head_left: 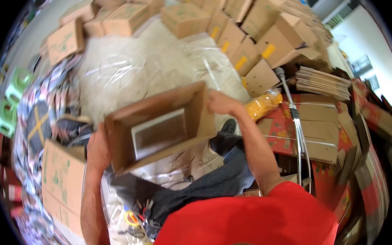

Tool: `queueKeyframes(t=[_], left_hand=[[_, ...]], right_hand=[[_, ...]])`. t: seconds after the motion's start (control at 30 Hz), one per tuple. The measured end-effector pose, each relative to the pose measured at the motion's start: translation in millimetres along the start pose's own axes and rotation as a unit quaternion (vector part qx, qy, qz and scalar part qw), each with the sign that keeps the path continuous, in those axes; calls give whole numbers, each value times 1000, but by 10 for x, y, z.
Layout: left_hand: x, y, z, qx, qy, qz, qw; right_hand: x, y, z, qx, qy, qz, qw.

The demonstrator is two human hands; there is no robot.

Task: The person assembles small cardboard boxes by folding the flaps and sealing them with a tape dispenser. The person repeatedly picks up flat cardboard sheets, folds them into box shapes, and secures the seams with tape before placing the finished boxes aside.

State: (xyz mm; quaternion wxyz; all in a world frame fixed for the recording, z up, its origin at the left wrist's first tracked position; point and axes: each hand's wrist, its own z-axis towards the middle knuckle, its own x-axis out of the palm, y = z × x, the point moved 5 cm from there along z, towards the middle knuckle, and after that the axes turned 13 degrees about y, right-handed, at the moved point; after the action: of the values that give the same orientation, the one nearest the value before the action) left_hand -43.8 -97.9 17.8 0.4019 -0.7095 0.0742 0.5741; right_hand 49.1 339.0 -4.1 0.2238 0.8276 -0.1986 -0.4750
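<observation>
Between the two hands hangs the open carton (159, 103), its long axis running from the left fingers across and somewhat forward to the right ones. Neither hand is nearer: the left hand (99, 147) grips one short end and the right hand (220, 102) pinches the other near its rim; how the left fingertips curl I cannot tell. Just right of the right fingers sit wrapped yellow rolls (264, 104); below the left fingers stands another carton (59, 176); well ahead of both, closed boxes (126, 17).
</observation>
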Motion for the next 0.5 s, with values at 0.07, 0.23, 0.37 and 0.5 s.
queueKeyframes(t=[0.07, 0.23, 0.37, 0.5], left_hand=[[132, 170, -16, 16, -3, 53, 998], [419, 104, 228, -64, 17, 90, 994], [470, 151, 362, -79, 5, 139, 987], [399, -40, 251, -115, -13, 132, 985]], right_hand=[[73, 101, 184, 20, -27, 19, 999], [320, 397, 279, 196, -89, -53, 975], [627, 600, 632, 178, -86, -142, 970], [614, 654, 665, 154, -72, -131, 977]])
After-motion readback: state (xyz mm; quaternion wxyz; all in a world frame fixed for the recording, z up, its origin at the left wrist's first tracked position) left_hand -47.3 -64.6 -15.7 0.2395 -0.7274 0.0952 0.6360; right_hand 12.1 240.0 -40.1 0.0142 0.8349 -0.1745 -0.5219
